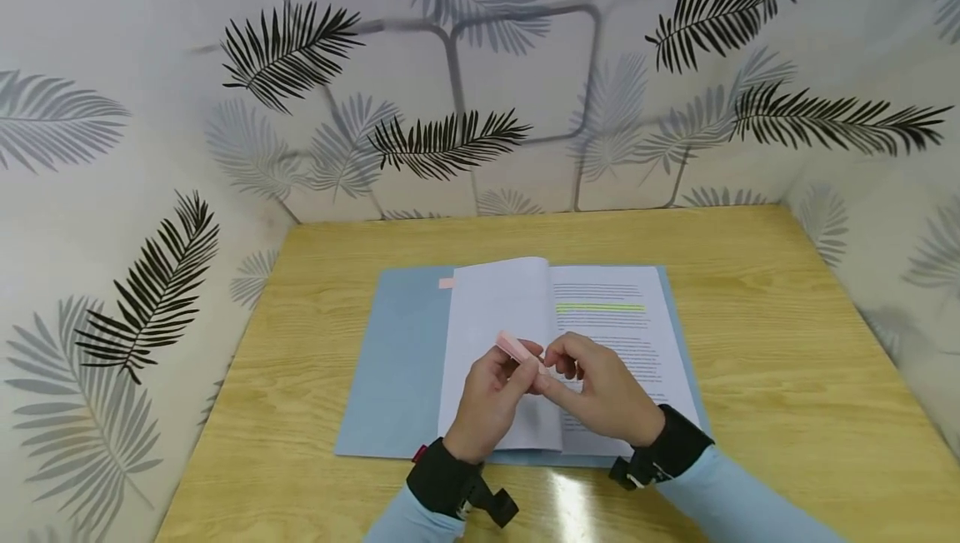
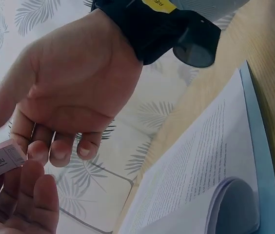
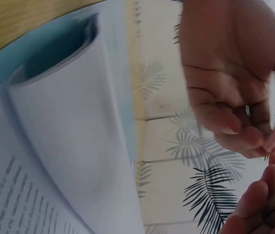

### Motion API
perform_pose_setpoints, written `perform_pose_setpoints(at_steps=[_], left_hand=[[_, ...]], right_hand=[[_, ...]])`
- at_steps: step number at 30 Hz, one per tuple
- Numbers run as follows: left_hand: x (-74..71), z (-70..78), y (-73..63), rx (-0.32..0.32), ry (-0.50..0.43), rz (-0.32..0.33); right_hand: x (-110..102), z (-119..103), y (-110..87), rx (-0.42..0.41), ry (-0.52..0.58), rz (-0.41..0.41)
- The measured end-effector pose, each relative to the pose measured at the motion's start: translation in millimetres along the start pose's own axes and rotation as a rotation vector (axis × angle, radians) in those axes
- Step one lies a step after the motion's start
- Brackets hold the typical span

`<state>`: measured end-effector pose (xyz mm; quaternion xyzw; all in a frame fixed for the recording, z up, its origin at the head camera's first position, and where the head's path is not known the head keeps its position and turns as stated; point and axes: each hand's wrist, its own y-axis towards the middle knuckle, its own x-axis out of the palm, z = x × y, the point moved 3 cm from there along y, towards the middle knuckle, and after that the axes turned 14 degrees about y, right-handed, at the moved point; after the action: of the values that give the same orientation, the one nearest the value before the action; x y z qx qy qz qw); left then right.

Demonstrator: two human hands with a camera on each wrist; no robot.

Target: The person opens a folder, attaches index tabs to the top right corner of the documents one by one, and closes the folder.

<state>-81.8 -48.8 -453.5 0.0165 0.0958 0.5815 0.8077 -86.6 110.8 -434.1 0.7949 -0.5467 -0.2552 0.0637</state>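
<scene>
A small pad of pink sticky notes (image 1: 512, 346) is held by my left hand (image 1: 489, 401) between thumb and fingers, above the turned page. In the left wrist view, the pad's printed label (image 2: 3, 161) faces the camera. My right hand (image 1: 604, 386) meets the pad's lower end, its thumb and index finger pinching there; the exact contact is partly hidden. Below both hands lies an open stapled-looking document (image 1: 611, 343) in a light blue folder (image 1: 392, 368). One printed line carries a yellow-green highlight (image 1: 600, 308). A pink sticky tab (image 1: 446, 283) sticks out at the document's upper left.
The folder rests on a wood-grain table (image 1: 780, 343). A leaf-patterned curtain (image 1: 525, 68) encloses the back and both sides. In the right wrist view, the turned page (image 3: 74, 126) curls upward near the hands. Each wrist wears a black camera band (image 1: 675, 439).
</scene>
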Motion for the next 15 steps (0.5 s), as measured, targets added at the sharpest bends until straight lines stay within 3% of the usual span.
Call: perform_pose_setpoints(at_steps=[9, 15], left_hand=[[6.1, 4.0, 0.4, 0.007, 0.103, -0.051], [6.2, 31.4, -3.0, 0.012, 0.138, -0.077]], right_hand=[[-5.7, -9.6, 12.0, 0.108, 0.180, 0.011], [-5.1, -33.4, 17.2, 0.141, 0.214, 0.004]])
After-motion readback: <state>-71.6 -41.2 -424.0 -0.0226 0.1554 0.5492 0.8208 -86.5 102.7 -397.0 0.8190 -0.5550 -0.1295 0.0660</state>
